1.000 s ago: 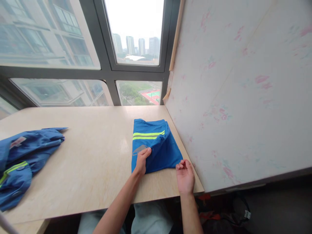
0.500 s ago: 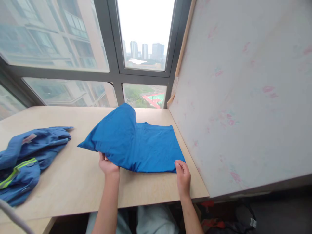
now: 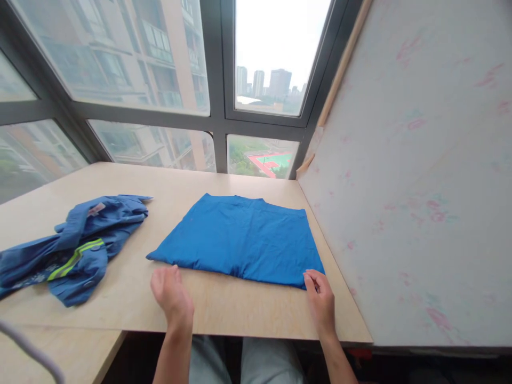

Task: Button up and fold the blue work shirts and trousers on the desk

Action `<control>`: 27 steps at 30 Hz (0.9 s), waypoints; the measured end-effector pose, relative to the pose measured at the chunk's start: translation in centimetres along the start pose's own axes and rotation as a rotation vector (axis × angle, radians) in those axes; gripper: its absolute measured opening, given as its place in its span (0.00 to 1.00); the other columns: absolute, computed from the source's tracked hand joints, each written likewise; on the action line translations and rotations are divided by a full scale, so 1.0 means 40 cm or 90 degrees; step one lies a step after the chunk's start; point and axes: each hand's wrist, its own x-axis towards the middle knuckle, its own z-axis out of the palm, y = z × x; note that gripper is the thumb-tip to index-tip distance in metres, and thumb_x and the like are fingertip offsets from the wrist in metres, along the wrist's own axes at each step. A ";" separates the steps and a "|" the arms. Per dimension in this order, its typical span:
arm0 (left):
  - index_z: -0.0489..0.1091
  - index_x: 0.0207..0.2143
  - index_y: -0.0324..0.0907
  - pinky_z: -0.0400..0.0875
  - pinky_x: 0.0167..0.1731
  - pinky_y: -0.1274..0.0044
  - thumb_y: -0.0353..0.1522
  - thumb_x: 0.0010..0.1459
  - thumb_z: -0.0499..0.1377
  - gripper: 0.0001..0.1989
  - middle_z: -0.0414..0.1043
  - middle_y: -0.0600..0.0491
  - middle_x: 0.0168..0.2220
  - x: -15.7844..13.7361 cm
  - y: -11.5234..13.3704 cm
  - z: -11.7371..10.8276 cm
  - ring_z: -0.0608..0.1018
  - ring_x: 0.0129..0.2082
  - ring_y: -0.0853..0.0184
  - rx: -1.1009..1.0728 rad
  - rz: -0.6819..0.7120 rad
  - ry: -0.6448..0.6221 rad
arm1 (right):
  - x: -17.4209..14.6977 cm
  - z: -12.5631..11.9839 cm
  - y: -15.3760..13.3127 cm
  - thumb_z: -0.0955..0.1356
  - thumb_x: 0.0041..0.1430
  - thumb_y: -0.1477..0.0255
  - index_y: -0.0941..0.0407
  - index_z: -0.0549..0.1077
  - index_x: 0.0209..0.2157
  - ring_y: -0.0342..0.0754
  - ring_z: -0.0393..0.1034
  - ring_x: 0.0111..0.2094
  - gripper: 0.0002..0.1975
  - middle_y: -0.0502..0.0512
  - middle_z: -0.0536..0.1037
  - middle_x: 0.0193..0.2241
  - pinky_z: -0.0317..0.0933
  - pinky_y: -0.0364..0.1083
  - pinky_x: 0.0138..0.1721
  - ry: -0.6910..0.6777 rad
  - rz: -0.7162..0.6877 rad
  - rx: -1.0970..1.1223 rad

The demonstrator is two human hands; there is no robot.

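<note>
Raised half a second earlier, the left part of a blue garment (image 3: 244,237) now lies flat, the cloth spread across a table (image 3: 248,306). The right hand (image 3: 321,298) pinches its near right corner; the left hand (image 3: 173,298) curls at the near left edge, its grip unclear. A crumpled, yellow-striped garment (image 3: 118,226) lies apart, left.
</note>
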 end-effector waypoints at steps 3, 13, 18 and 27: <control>0.54 0.63 0.44 0.49 0.67 0.61 0.36 0.54 0.62 0.36 0.49 0.43 0.69 -0.019 0.014 0.026 0.54 0.69 0.56 0.149 0.209 -0.054 | 0.001 -0.001 0.000 0.68 0.55 0.55 0.56 0.78 0.31 0.56 0.72 0.43 0.17 0.61 0.79 0.38 0.63 0.57 0.50 -0.010 -0.026 -0.025; 0.57 0.66 0.37 0.46 0.65 0.52 0.49 0.60 0.56 0.38 0.53 0.37 0.68 -0.126 -0.132 0.124 0.49 0.70 0.48 0.709 0.540 -0.670 | 0.005 0.005 0.010 0.69 0.56 0.54 0.55 0.79 0.30 0.57 0.71 0.44 0.17 0.61 0.79 0.38 0.62 0.58 0.51 -0.033 -0.073 -0.052; 0.60 0.65 0.39 0.42 0.64 0.47 0.52 0.62 0.52 0.37 0.50 0.37 0.69 -0.184 -0.195 0.128 0.50 0.70 0.45 0.920 0.610 -0.664 | 0.010 0.017 -0.006 0.70 0.55 0.54 0.54 0.79 0.30 0.59 0.71 0.45 0.17 0.61 0.79 0.39 0.60 0.59 0.53 -0.045 -0.036 -0.036; 0.62 0.64 0.38 0.41 0.63 0.44 0.49 0.61 0.53 0.35 0.53 0.35 0.68 -0.253 -0.231 0.181 0.52 0.69 0.42 0.910 0.623 -0.567 | 0.086 0.199 -0.192 0.67 0.61 0.63 0.53 0.79 0.36 0.53 0.72 0.44 0.10 0.57 0.80 0.39 0.64 0.53 0.50 -0.181 -0.185 0.104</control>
